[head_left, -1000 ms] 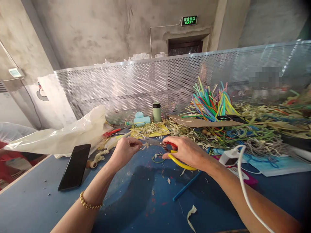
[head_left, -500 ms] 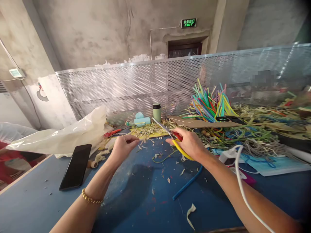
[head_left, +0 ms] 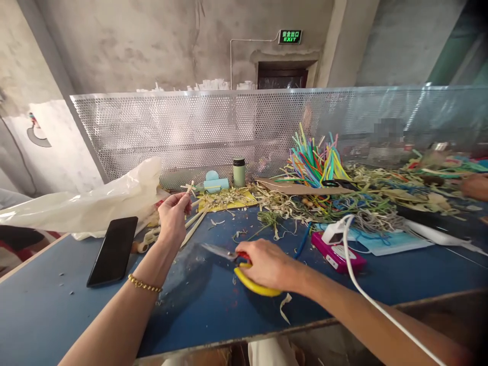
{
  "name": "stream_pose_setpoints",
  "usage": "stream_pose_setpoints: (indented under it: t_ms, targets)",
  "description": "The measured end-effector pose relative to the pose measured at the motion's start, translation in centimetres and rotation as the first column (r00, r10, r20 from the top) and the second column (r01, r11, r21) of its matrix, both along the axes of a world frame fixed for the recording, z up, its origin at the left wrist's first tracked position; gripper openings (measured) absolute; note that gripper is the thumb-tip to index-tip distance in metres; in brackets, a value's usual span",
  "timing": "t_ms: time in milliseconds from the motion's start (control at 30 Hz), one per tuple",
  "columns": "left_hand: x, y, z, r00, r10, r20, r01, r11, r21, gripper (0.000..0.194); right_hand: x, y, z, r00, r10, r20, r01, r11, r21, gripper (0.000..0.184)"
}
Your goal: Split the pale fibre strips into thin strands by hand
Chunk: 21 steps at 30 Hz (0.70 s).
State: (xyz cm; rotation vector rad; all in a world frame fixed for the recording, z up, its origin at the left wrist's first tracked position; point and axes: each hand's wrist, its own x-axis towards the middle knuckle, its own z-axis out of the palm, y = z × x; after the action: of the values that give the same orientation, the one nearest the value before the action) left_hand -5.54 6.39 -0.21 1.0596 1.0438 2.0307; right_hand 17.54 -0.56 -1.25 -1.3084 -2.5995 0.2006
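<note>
My left hand (head_left: 174,213) is raised over the far left part of the table, its fingertips pinched on a small pale star-shaped woven straw piece (head_left: 189,188). Low over the middle of the table, my right hand (head_left: 269,264) grips scissors (head_left: 219,251) with yellow and red handles. Their blades point left and look closed, somewhat blurred. Beyond my left hand, pale straw scraps (head_left: 224,199) lie on a yellow sheet (head_left: 249,200). A pale strip (head_left: 193,227) lies beside my left wrist.
At left are a black phone (head_left: 113,251) and a cream plastic bag (head_left: 114,190). A green bottle (head_left: 239,173) stands near the perforated metal screen (head_left: 183,132). Rightward are colourful strips (head_left: 316,157), a magenta box (head_left: 353,258) and a white cable (head_left: 366,290). Another person's hand (head_left: 475,186) shows far right.
My left hand has moved up and left, bringing the star-shaped piece into clear view. My right hand has come down and nearer with the scissors. The head view has turned slightly right.
</note>
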Motion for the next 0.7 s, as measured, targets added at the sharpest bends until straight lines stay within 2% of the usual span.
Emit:
stream_pose_setpoints:
  t_ms: [100,167,233,300,367,433,467,600,700]
  targets:
    - [0.1,-0.2,0.2,1.0,-0.021,-0.021,0.021,1.0,-0.002,0.023,-3.0,-2.3,-0.6,0.987,-0.002,0.158,-0.017,0.993,0.113,0.024]
    - [0.1,-0.2,0.1,0.999,-0.043,-0.028,0.042,0.999,-0.022,0.025,-4.1,-2.6,-0.4,0.976,0.01,0.216,-0.043,0.988,0.148,0.026]
    - [0.0,0.0,-0.1,0.998,-0.053,-0.03,0.052,0.998,-0.032,0.026,-4.0,-1.6,0.4,0.963,0.074,0.261,-0.107,0.987,0.117,0.027]
    - [0.0,0.1,-0.2,0.998,-0.061,-0.031,0.06,0.998,-0.037,0.026,-2.6,0.4,1.7,0.947,0.205,0.248,-0.222,0.974,0.04,0.029]
    - [0.1,0.0,-0.2,0.997,-0.074,-0.03,0.073,0.996,-0.041,0.026,-0.3,3.2,2.8,0.981,0.065,0.182,-0.095,0.982,0.164,0.032]
    - [0.3,-0.2,-0.2,0.995,-0.096,-0.027,0.094,0.994,-0.049,0.026,2.3,6.0,3.3,0.944,-0.178,0.278,0.12,0.97,0.212,0.037]
    - [0.5,-0.3,-0.1,0.994,-0.107,-0.026,0.105,0.993,-0.054,0.026,3.4,7.3,3.3,0.917,-0.257,0.304,0.198,0.957,0.212,0.037]
    - [0.7,-0.5,0.0,0.99,-0.132,-0.043,0.129,0.99,-0.06,0.025,6.3,10.3,2.6,0.887,-0.343,0.31,0.279,0.931,0.233,0.025]
    - [0.6,-0.3,-0.2,0.99,-0.13,-0.058,0.127,0.991,-0.052,0.024,7.9,10.9,3.2,0.863,-0.447,0.235,0.356,0.869,0.344,0.037]
